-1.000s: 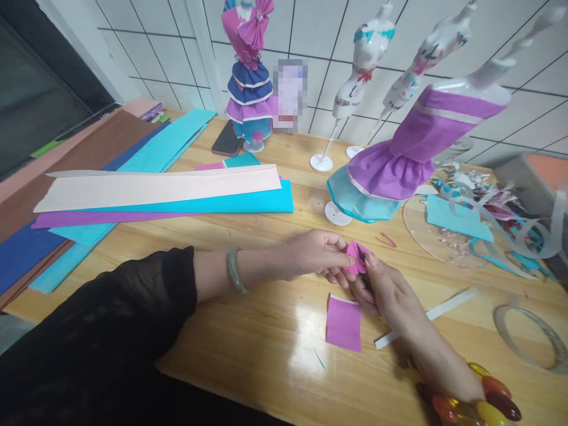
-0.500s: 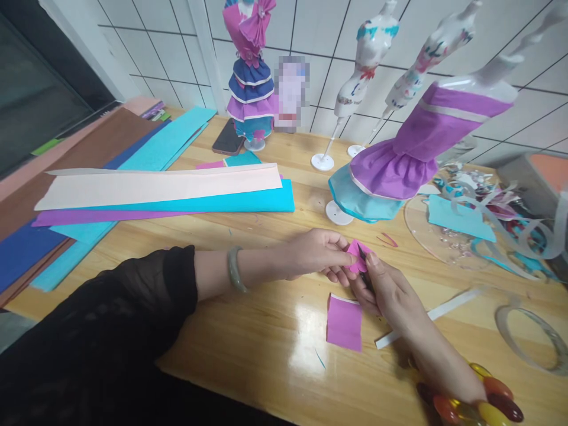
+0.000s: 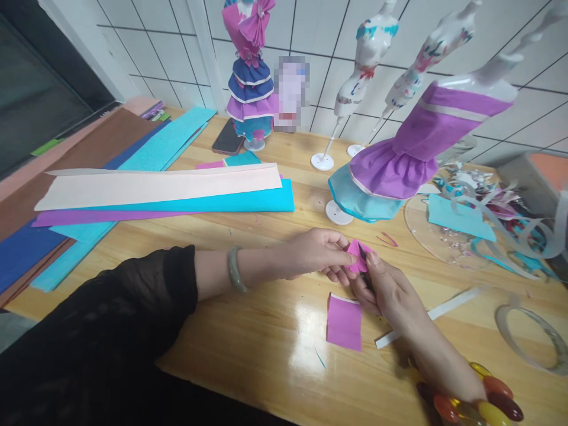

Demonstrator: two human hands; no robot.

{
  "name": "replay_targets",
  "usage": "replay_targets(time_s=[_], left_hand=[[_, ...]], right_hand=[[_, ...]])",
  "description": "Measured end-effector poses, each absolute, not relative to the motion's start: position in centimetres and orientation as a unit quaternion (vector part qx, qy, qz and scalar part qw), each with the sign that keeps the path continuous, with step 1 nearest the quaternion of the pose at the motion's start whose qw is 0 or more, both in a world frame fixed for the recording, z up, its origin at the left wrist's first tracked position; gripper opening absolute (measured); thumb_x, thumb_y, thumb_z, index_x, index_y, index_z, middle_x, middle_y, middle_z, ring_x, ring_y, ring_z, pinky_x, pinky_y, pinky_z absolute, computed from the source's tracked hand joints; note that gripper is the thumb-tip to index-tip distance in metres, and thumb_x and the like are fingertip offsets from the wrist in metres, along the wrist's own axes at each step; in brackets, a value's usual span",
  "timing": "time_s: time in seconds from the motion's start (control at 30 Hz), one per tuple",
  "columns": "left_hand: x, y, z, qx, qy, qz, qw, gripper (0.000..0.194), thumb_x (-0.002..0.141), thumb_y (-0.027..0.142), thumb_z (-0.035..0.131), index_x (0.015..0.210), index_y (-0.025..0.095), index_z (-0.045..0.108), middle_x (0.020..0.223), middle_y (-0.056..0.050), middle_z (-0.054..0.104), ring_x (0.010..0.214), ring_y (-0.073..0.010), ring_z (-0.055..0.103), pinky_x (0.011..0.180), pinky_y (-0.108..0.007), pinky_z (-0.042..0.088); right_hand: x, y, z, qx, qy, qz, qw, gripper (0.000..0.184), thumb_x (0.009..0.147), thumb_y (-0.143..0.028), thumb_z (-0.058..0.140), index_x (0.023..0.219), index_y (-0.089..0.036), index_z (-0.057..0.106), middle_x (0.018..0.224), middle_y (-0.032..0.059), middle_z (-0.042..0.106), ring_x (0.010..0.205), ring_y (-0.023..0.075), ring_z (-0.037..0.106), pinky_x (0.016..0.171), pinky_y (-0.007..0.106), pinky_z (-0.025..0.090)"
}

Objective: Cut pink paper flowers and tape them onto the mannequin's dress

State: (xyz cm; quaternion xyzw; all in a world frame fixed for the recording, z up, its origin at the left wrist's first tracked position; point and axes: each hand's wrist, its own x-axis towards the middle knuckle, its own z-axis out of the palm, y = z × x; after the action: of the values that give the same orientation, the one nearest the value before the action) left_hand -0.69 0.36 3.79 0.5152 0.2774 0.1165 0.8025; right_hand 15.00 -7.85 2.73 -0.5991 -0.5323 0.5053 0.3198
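- White tiled wall (image 3: pixel 328 59) backs a pale wooden tabletop (image 3: pixel 248 355) where, from the head view, I look down on both my hands.
- My left hand (image 3: pixel 322 254) is nearly closed, thumb and fingers pinching the pink piece (image 3: pixel 355 248), which sits above the tabletop between my two hands.
- My right hand (image 3: pixel 386 281) is curled round a dark tool (image 3: pixel 362 253), perhaps small scissors; its pointed tip lies against the pink piece. I cannot tell whether its blades are apart, since my fingers cover most of it.
- I judge the step in hand to be fine shaping of the pink piece, whose edge looks notched.
- To my mind, the next move calls for a steady left pinch, small turns of the piece, and fingertips clear of that tip.
- Just below my hands lies a purple square (image 3: pixel 345 324); a white strip (image 3: pixel 452 309) runs partly behind my right forearm.
- Beyond my hands stands the purple dress (image 3: pixel 390 160) on its form, with the pale strip (image 3: pixel 164 186) and blue strip (image 3: pixel 266 198) off to my left.
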Motion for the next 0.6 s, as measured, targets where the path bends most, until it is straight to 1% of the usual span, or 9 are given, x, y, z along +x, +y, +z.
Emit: replay_targets(time_s=[0.1,0.37,0.6], left_hand=[[-0.7,0.37,3.76,0.517,0.274,0.118,0.803,0.017,0.077,0.027,0.062,0.083,0.012,0.056,0.078,-0.004,0.064,0.064,-0.0075,0.059,0.065,-0.024,0.044],[-0.73,0.42,3.76,0.517,0.276,0.117,0.802,0.017,0.077,0.027,0.062,0.081,0.012,0.055,0.075,-0.003,0.063,0.063,-0.0068,0.058,0.064,-0.022,0.044],[-0.64,0.67,3.21,0.524,0.263,0.123,0.801,0.013,0.078,0.025,0.059,0.079,0.012,0.056,0.07,-0.001,0.061,0.061,-0.0068,0.058,0.06,-0.02,0.043]], right_hand=[[14.95,-7.86,2.85,-0.601,-0.532,0.505,0.318,0.054,0.091,-0.058,0.025,0.056,-0.022,0.04,0.04,-0.0045,0.036,0.037,0.0095,0.03,0.04,0.026,0.026],[14.84,-7.72,3.02,-0.608,-0.538,0.491,0.315,0.056,0.09,-0.061,0.025,0.052,-0.022,0.039,0.038,-0.0042,0.035,0.036,0.0096,0.031,0.04,0.026,0.027],[15.11,-7.79,2.82,-0.606,-0.535,0.497,0.314,0.056,0.091,-0.059,0.026,0.051,-0.022,0.039,0.039,-0.0033,0.038,0.038,0.0099,0.033,0.042,0.026,0.028]])
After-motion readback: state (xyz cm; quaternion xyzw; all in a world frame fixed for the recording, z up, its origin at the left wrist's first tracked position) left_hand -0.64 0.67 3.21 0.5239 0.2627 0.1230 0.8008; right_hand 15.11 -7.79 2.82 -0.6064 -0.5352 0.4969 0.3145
